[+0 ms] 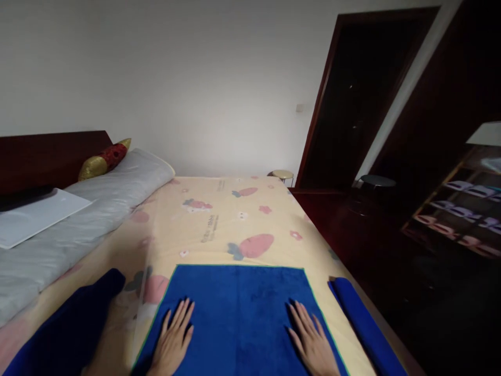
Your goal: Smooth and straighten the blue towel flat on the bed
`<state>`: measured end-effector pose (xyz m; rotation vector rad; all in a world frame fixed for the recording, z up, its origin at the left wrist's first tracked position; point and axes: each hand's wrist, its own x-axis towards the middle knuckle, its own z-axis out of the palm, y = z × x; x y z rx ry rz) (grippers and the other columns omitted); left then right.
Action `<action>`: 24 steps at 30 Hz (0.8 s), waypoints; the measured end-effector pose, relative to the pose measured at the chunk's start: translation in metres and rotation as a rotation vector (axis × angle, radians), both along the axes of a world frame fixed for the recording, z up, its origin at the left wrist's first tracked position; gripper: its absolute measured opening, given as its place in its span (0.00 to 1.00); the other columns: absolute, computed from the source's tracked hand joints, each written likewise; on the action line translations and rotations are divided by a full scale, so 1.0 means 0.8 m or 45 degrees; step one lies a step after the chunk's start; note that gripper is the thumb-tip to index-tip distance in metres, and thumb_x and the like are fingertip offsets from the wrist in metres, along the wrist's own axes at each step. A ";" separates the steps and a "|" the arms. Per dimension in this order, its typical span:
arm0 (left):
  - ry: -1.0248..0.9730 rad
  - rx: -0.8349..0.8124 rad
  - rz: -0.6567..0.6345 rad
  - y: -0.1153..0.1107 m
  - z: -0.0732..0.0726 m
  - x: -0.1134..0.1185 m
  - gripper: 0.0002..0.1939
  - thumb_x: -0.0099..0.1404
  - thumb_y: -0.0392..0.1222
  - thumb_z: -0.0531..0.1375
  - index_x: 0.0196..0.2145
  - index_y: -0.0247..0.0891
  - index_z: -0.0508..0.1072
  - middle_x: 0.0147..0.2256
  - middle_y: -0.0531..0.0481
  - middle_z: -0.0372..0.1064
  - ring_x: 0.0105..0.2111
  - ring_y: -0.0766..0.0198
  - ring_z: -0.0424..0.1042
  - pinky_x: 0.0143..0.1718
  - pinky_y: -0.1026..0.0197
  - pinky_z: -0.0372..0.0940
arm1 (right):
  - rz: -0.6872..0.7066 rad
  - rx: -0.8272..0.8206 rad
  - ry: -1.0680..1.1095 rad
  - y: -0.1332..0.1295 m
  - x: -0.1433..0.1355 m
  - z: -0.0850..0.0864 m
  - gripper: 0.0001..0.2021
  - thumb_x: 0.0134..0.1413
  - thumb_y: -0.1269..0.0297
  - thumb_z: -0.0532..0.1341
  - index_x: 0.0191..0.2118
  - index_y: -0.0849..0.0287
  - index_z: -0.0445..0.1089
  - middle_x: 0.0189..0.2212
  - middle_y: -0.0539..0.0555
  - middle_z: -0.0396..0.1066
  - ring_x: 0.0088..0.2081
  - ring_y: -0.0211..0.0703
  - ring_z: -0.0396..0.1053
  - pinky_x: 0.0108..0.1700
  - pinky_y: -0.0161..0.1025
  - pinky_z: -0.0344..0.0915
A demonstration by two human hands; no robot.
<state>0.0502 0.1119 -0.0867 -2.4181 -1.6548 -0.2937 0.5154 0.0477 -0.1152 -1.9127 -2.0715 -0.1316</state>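
A blue cloth with a thin green edge lies spread flat on the bed. My left hand rests on its left part, palm down with fingers apart. On the right part, my right hand lies flat as well, fingers spread and pointing up and inward. Neither hand holds anything. The near edge of the cloth is out of view. Right of it, a folded or rolled blue cloth lies along the bed's edge. Darker blue fabric lies to the left of my left hand.
The bed has a patterned yellow sheet. Grey bedding, a white board and a red and gold pillow are at the left. Stools and a shoe rack stand beyond the bed.
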 end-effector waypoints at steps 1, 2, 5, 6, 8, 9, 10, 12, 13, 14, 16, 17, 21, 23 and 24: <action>-0.005 0.016 -0.078 0.005 0.004 0.033 0.29 0.71 0.45 0.44 0.66 0.51 0.39 0.66 0.56 0.50 0.65 0.63 0.52 0.63 0.51 0.49 | 0.066 0.012 0.010 0.014 -0.035 0.005 0.31 0.63 0.49 0.48 0.67 0.50 0.40 0.67 0.53 0.46 0.66 0.49 0.47 0.64 0.54 0.53; -0.007 0.016 -0.162 0.011 0.008 0.069 0.30 0.71 0.44 0.44 0.67 0.49 0.37 0.66 0.56 0.49 0.65 0.64 0.51 0.64 0.53 0.49 | 0.141 -0.005 0.027 0.030 -0.072 0.011 0.30 0.64 0.51 0.47 0.67 0.50 0.38 0.67 0.52 0.45 0.67 0.48 0.47 0.64 0.52 0.53; -0.031 -0.014 -0.324 0.040 0.012 0.164 0.30 0.71 0.40 0.42 0.67 0.45 0.35 0.67 0.54 0.47 0.65 0.65 0.49 0.64 0.54 0.48 | 0.355 -0.118 0.077 0.083 -0.162 0.027 0.28 0.66 0.59 0.45 0.68 0.51 0.36 0.67 0.52 0.44 0.67 0.44 0.45 0.65 0.49 0.53; -0.036 -0.035 -0.365 0.054 0.011 0.181 0.30 0.71 0.39 0.42 0.67 0.45 0.35 0.67 0.53 0.47 0.65 0.66 0.49 0.64 0.54 0.48 | 0.413 -0.172 0.078 0.100 -0.175 0.031 0.27 0.65 0.60 0.45 0.68 0.51 0.37 0.67 0.52 0.44 0.67 0.44 0.45 0.65 0.50 0.52; -0.031 -0.105 -0.410 0.085 0.008 0.183 0.30 0.71 0.39 0.42 0.67 0.48 0.36 0.67 0.54 0.48 0.65 0.65 0.49 0.63 0.53 0.49 | 0.440 -0.275 0.070 0.129 -0.164 0.035 0.26 0.65 0.59 0.45 0.67 0.49 0.42 0.67 0.51 0.46 0.67 0.44 0.45 0.65 0.51 0.51; -0.025 -0.145 -0.388 0.102 0.006 0.169 0.29 0.71 0.41 0.43 0.67 0.50 0.38 0.66 0.55 0.49 0.65 0.64 0.50 0.63 0.52 0.50 | 0.391 -0.311 0.062 0.141 -0.142 0.035 0.26 0.65 0.57 0.45 0.67 0.49 0.45 0.67 0.52 0.46 0.67 0.45 0.46 0.65 0.51 0.51; -0.018 -0.183 -0.327 0.118 0.004 0.148 0.28 0.71 0.43 0.43 0.66 0.52 0.40 0.66 0.55 0.49 0.65 0.63 0.50 0.63 0.50 0.50 | 0.282 -0.331 0.054 0.149 -0.111 0.033 0.26 0.65 0.55 0.45 0.66 0.49 0.47 0.67 0.53 0.47 0.67 0.46 0.46 0.65 0.52 0.50; -0.033 -0.202 -0.006 0.147 0.002 0.091 0.26 0.71 0.47 0.43 0.66 0.52 0.46 0.66 0.52 0.50 0.65 0.58 0.51 0.62 0.45 0.51 | -0.059 -0.296 0.023 0.157 -0.040 0.026 0.27 0.65 0.51 0.43 0.66 0.54 0.49 0.67 0.56 0.46 0.67 0.48 0.45 0.65 0.54 0.49; -0.046 -0.180 0.183 0.158 0.002 0.063 0.26 0.71 0.48 0.41 0.66 0.49 0.48 0.66 0.49 0.49 0.65 0.56 0.50 0.62 0.43 0.50 | -0.210 -0.233 0.009 0.156 -0.006 0.021 0.30 0.64 0.48 0.43 0.67 0.56 0.47 0.68 0.57 0.45 0.68 0.49 0.43 0.65 0.55 0.46; -0.046 -0.162 0.296 0.166 0.002 0.038 0.27 0.71 0.50 0.41 0.66 0.47 0.48 0.67 0.47 0.48 0.66 0.55 0.49 0.62 0.42 0.50 | -0.272 -0.199 0.001 0.154 0.022 0.016 0.32 0.63 0.46 0.42 0.67 0.56 0.44 0.68 0.56 0.44 0.68 0.48 0.42 0.65 0.54 0.45; -0.019 -0.137 0.356 0.175 0.002 0.006 0.28 0.71 0.52 0.40 0.66 0.45 0.48 0.67 0.46 0.47 0.66 0.56 0.47 0.62 0.43 0.48 | -0.327 -0.171 -0.009 0.146 0.057 0.010 0.33 0.63 0.43 0.40 0.68 0.54 0.41 0.68 0.55 0.44 0.68 0.46 0.41 0.66 0.52 0.44; -0.004 -0.131 0.353 0.176 0.002 -0.002 0.28 0.71 0.52 0.40 0.66 0.45 0.48 0.67 0.46 0.47 0.66 0.57 0.47 0.62 0.44 0.47 | -0.330 -0.172 -0.012 0.143 0.065 0.008 0.33 0.63 0.43 0.39 0.68 0.54 0.40 0.68 0.54 0.44 0.68 0.45 0.40 0.66 0.52 0.44; 0.015 -0.187 0.360 0.175 0.006 -0.005 0.29 0.71 0.52 0.40 0.66 0.44 0.48 0.67 0.47 0.47 0.67 0.58 0.46 0.63 0.45 0.46 | -0.319 -0.201 -0.012 0.141 0.063 0.010 0.32 0.63 0.44 0.37 0.68 0.54 0.40 0.69 0.53 0.44 0.68 0.43 0.40 0.66 0.50 0.42; 0.005 -0.253 0.379 0.175 0.012 -0.001 0.28 0.71 0.52 0.40 0.66 0.44 0.48 0.67 0.46 0.46 0.67 0.58 0.45 0.63 0.44 0.46 | -0.331 -0.175 -0.004 0.144 0.054 0.015 0.32 0.63 0.44 0.37 0.68 0.55 0.40 0.68 0.54 0.45 0.68 0.45 0.40 0.66 0.52 0.40; -0.003 -0.279 0.377 0.176 0.016 0.004 0.28 0.71 0.52 0.40 0.66 0.45 0.48 0.67 0.46 0.46 0.67 0.58 0.45 0.63 0.43 0.45 | -0.376 -0.132 0.007 0.144 0.045 0.018 0.33 0.64 0.45 0.36 0.68 0.56 0.41 0.68 0.56 0.46 0.68 0.47 0.41 0.66 0.54 0.39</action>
